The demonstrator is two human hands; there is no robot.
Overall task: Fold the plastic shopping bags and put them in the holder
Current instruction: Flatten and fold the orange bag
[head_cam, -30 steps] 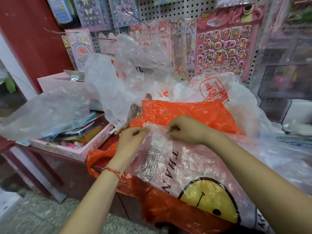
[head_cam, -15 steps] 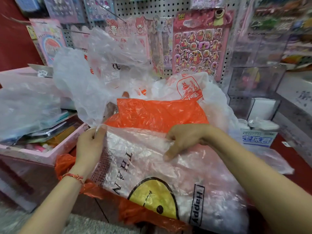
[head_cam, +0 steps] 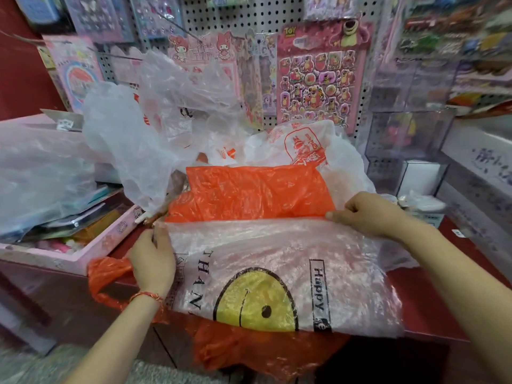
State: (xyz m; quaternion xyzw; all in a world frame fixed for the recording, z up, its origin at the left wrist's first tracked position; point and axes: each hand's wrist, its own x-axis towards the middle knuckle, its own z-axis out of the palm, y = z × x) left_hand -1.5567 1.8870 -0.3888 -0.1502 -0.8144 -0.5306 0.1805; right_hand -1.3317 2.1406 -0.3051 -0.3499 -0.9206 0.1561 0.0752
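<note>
Head view: folding has barely begun. At the front edge of the bench (head_cam: 426, 306) the smiley bag (head_cam: 277, 261) lies spread flat on the orange bag (head_cam: 249, 195), and both droop over that edge. The left hand (head_cam: 152, 261) pinches the smiley bag's far left corner and the right hand (head_cam: 368, 214) pinches its far right edge; no fold is made yet. I cannot make out a holder, and no bag looks stowed. I count one smiley bag, one orange bag, one white printed bag (head_cam: 304, 145) and at least two crumpled clear bags (head_cam: 166, 112) heaped toward the back edge.
</note>
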